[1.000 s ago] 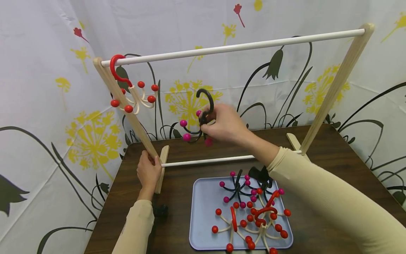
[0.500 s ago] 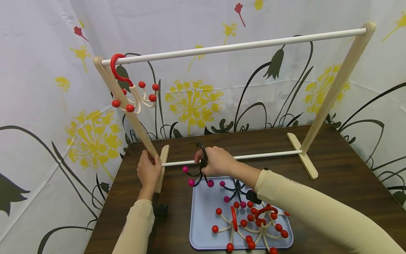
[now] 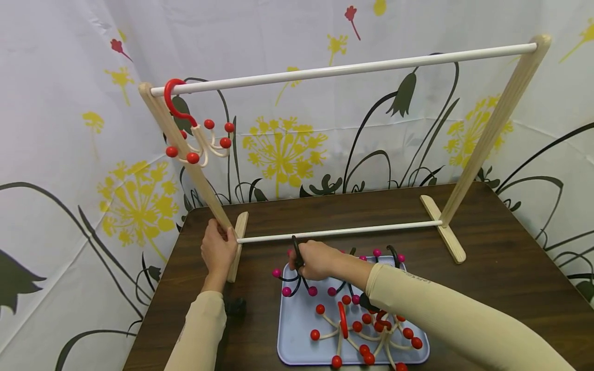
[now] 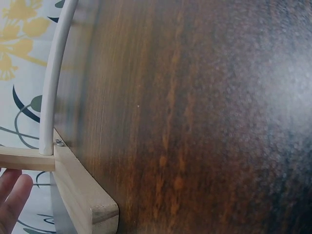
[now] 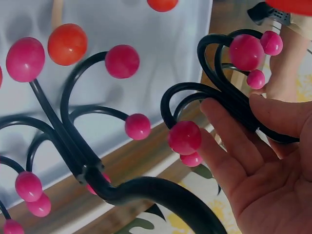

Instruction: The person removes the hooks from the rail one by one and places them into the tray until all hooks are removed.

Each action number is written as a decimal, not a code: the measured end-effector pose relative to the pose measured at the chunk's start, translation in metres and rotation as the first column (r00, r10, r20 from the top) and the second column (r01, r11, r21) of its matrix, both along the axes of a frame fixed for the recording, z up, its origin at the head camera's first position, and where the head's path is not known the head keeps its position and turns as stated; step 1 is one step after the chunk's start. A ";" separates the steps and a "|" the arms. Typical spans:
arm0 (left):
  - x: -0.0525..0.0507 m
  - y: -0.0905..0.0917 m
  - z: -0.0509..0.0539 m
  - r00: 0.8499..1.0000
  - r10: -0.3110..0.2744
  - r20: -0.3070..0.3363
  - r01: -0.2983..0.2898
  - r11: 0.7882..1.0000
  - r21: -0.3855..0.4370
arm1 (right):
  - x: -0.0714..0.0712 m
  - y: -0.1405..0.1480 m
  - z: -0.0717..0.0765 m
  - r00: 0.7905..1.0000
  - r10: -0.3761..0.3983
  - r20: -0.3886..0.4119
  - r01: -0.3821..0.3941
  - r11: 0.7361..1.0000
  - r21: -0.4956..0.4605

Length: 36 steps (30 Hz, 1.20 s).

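Note:
My left hand (image 3: 218,250) grips the wooden left upright (image 3: 204,190) of a rack near its foot; in the left wrist view, its fingertips (image 4: 19,192) lie against the wood. My right hand (image 3: 317,260) pinches the stem of a black multi-armed hook (image 3: 297,252) with pink ball tips. That hook is low over the far left corner of a light blue tray (image 3: 293,335); I cannot tell whether it touches. A second black hook (image 5: 78,156) with pink balls is beside it, partly hidden by my right arm. Cream hooks (image 3: 341,324) with red balls fill the near part of the tray.
A red-topped cream hook (image 3: 197,136) hangs at the left end of the rack's white top bar (image 3: 343,70). A lower white bar (image 3: 371,229) crosses behind the tray. The right upright (image 3: 494,131) stands on a wooden foot (image 3: 443,229). A patterned curtain backs the brown table (image 3: 492,268).
My right hand has come down with the black hook from mid-height below the top bar to the tray's far left corner. The left hand has stayed on the upright.

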<state>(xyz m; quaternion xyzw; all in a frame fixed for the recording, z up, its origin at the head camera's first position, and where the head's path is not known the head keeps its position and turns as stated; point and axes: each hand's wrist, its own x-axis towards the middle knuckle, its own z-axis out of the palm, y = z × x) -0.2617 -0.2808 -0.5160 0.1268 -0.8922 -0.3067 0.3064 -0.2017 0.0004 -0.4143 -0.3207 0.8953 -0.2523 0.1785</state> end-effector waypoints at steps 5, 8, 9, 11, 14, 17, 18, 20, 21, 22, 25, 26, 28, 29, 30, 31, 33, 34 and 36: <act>0.001 0.001 0.002 1.000 -0.003 0.001 0.003 1.000 0.005 | 0.001 0.003 -0.005 1.000 0.025 0.007 -0.025 0.999 0.037; 0.001 0.001 0.002 1.000 -0.001 -0.001 0.002 1.000 0.008 | 0.000 0.005 -0.007 0.999 0.036 0.010 -0.037 0.998 0.058; 0.001 0.001 0.002 1.000 0.000 -0.001 0.000 1.000 0.009 | 0.000 0.005 -0.007 0.999 0.036 0.014 -0.037 0.997 0.066; 0.001 0.001 0.002 1.000 0.001 0.000 -0.001 1.000 0.011 | -0.001 0.006 -0.009 0.999 0.037 0.010 -0.038 0.996 0.082; 0.000 0.001 0.002 1.000 0.001 0.001 -0.001 1.000 0.011 | -0.001 0.006 -0.011 1.000 0.030 0.004 -0.030 0.995 0.099; 0.000 0.001 0.002 1.000 0.001 0.000 -0.001 1.000 0.012 | -0.001 0.007 -0.012 1.000 0.019 0.003 -0.019 0.992 0.122; 0.000 0.001 0.002 1.000 0.001 -0.001 -0.001 1.000 0.013 | 0.000 0.007 -0.012 1.000 0.015 0.004 -0.015 0.992 0.126; 0.001 0.001 0.002 1.000 0.001 -0.002 -0.001 1.000 0.013 | 0.000 0.007 -0.012 1.000 0.007 0.011 -0.009 0.991 0.134; 0.001 0.001 0.002 1.000 0.000 -0.003 0.000 1.000 0.015 | 0.000 0.007 -0.011 1.000 0.004 0.017 -0.006 0.991 0.135; 0.001 0.001 0.001 1.000 0.000 -0.003 0.000 1.000 0.015 | 0.000 0.008 -0.011 1.000 0.000 0.018 -0.003 0.990 0.138; 0.000 0.001 0.001 1.000 0.000 -0.002 0.000 1.000 0.012 | 0.000 0.008 -0.009 1.000 0.001 0.018 -0.004 0.990 0.139; 0.000 0.001 0.000 1.000 -0.001 -0.003 0.001 1.000 0.011 | 0.000 0.009 -0.009 1.000 0.001 0.014 -0.004 0.990 0.142; 0.000 0.001 0.000 1.000 -0.002 -0.004 0.002 1.000 0.010 | 0.000 0.010 -0.006 1.000 -0.003 0.007 0.002 0.989 0.151; -0.001 0.000 0.000 1.000 -0.003 -0.005 0.003 1.000 0.009 | 0.001 0.010 -0.005 1.000 -0.007 0.008 0.006 0.988 0.153; -0.001 0.000 -0.001 1.000 -0.002 -0.006 0.003 1.000 0.008 | 0.001 0.011 -0.004 1.000 -0.014 0.007 0.013 0.987 0.157; -0.001 0.000 -0.001 1.000 -0.002 -0.008 0.002 1.000 0.008 | 0.001 0.011 -0.003 1.000 -0.023 0.007 0.022 0.986 0.164; -0.001 0.000 -0.001 1.000 0.000 -0.014 0.001 1.000 0.007 | 0.002 0.012 -0.001 0.999 -0.040 0.015 0.037 0.985 0.168; -0.001 0.000 -0.001 1.000 -0.002 -0.017 0.002 1.000 0.007 | 0.003 0.012 0.001 0.999 -0.052 0.018 0.048 0.984 0.170; -0.001 0.000 -0.001 1.000 -0.003 -0.022 0.003 1.000 0.006 | 0.003 0.013 0.002 0.997 -0.070 0.023 0.065 0.983 0.172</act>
